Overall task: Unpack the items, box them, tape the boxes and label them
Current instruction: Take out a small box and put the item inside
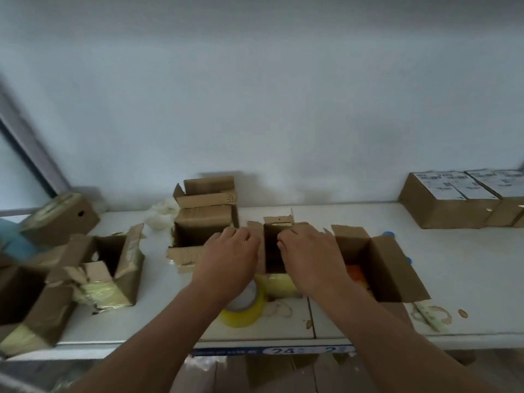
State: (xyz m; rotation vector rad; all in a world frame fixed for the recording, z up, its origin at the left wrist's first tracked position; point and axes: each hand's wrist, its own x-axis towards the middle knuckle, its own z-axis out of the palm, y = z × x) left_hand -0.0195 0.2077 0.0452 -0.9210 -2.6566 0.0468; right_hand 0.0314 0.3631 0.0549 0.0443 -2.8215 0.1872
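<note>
The left hand and right hand curl their fingers over the flaps of a small open box at the table's middle. The tape roll lies just beneath the left wrist. Uneven pressure could tear the worn flaps or tip the narrow box.

left hand, right hand, fingers curled

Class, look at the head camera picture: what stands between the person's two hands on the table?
In the head view, a small open cardboard box stands between the left hand and right hand; both rest at its flaps.
</note>
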